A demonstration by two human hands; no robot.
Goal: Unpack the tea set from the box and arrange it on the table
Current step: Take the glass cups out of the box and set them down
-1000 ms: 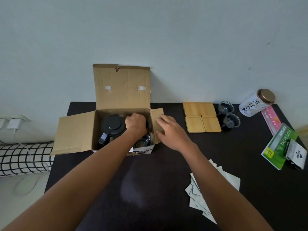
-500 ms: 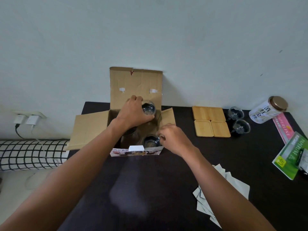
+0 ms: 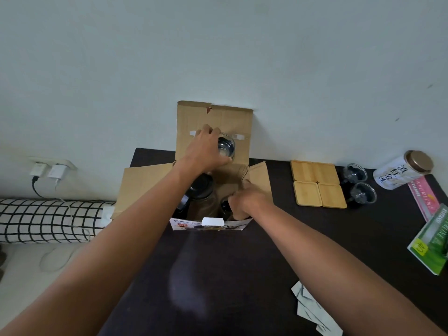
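While your left hand (image 3: pixel 204 151) is raised above the open cardboard box (image 3: pixel 213 122), its fingers are closed around 1 glass cup (image 3: pixel 226 148) — held in front of the rear flap. Your right hand (image 3: pixel 247 201) reaches inside the box; its grip cannot be determined. 2 more cups (image 3: pixel 358 184) stand beside 4 wooden coasters (image 3: pixel 317 184) on the dark table (image 3: pixel 242 275).

We're looking at a home room: chargers (image 3: pixel 47 170) sitting in a wall socket, a checked bolster (image 3: pixel 51 220) lying left of the dark tabletop (image 3: pixel 218 275).
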